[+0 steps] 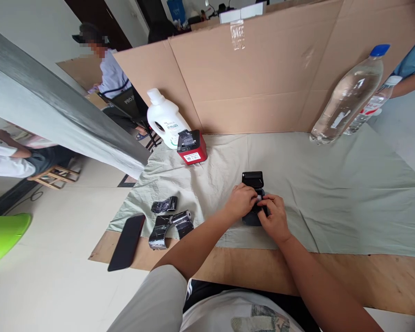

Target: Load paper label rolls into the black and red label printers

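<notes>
A: Two big things first: noted a cardboard partition (263,83) standing along the far edge, and a pale green cloth (349,198) spread over the wooden table (366,276).

B: Agreed. Next down, spotted a clear water bottle (347,99) leaning at the far right, with a smaller bottle (375,103) just behind, and a white detergent jug (166,120) at the far left.

A: Then found a black phone (127,242) lying flat at the near left corner, partly off the cloth. Just beside the jug, marked a red label printer (192,147), untouched and well apart from the hands.

B: Counted loose black ribbon too: an unwound roll (171,226) near the phone, a shorter strip (164,204) just beyond. Judged both as set aside; could not tell whether used or fresh.

A: Smaller still: found the left hand (240,200) and the right hand (275,219) pressed together, both clamped on a small black printer (252,179) resting on the cloth near the front middle.

B: Saw the lid flipped up and back, away from the body. Judged the work as about midway, then: opened, not closed.

A: Glimpsed a small white piece (259,197) pinched between the fingertips at the open bay. Could not tell whether seated or only partly in.

B: Left over, by that reading: seating the piece and shutting the lid. Nothing more to go on.
</notes>
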A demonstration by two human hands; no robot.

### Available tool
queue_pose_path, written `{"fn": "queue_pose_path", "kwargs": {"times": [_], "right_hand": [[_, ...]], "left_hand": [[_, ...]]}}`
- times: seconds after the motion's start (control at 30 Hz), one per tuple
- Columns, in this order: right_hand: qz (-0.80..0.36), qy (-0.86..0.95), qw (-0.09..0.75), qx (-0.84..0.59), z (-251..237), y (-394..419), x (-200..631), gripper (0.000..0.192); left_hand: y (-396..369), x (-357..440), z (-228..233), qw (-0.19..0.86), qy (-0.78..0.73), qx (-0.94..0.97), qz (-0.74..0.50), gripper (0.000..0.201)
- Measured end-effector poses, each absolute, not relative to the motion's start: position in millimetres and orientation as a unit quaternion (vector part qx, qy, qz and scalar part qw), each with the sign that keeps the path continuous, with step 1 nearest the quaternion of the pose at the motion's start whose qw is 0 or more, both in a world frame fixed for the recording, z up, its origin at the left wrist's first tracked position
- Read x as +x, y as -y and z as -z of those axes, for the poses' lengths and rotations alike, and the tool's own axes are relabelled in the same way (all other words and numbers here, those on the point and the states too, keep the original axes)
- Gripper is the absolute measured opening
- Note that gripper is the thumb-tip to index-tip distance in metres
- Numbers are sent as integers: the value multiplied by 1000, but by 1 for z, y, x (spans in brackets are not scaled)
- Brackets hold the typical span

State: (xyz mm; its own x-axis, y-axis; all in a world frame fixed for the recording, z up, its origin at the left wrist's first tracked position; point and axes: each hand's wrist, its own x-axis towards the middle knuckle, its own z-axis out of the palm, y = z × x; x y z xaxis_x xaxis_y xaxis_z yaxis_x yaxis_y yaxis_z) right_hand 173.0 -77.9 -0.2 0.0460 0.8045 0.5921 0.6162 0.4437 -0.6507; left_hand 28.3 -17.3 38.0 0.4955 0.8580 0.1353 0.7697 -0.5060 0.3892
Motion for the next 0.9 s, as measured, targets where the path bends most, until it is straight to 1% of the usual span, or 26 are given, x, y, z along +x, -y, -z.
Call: {"fn": "queue_pose_path", "kwargs": {"times": [0.1,0.2,0.27,0.33,0.43,0.47,0.53,0.7,0.83,0.9], "right_hand": [[-103,688,500,-517,1,78,175,25],[-116,685,501,-516,0,78,178,30],[-120,682,504,-516,-1,78,179,31],[-116,679,510,-515,-3,79,179,28],[-100,678,513,-517,-6,79,177,17],[-94,677,513,-520,-7,80,176,14],[-85,676,510,-525,-9,80,175,10],[-76,679,503,-529,-10,81,175,12],[-70,676,521,-517,-8,79,177,11],[-75,679,526,-507,-7,78,177,16]], "left_hand": [[19,26,-36,130,-448,860,-206,19],[16,20,-38,117,-454,818,-332,26],[11,15,-41,116,-473,770,-412,35],[6,12,-42,165,-469,744,-447,47],[5,9,-38,289,-423,728,-456,56],[9,8,-36,312,-410,722,-463,57],[19,6,-30,318,-396,717,-477,55],[49,-1,-18,282,-371,750,-470,45],[60,-2,-12,264,-371,766,-455,43],[62,-2,-10,259,-375,768,-450,42]]}}
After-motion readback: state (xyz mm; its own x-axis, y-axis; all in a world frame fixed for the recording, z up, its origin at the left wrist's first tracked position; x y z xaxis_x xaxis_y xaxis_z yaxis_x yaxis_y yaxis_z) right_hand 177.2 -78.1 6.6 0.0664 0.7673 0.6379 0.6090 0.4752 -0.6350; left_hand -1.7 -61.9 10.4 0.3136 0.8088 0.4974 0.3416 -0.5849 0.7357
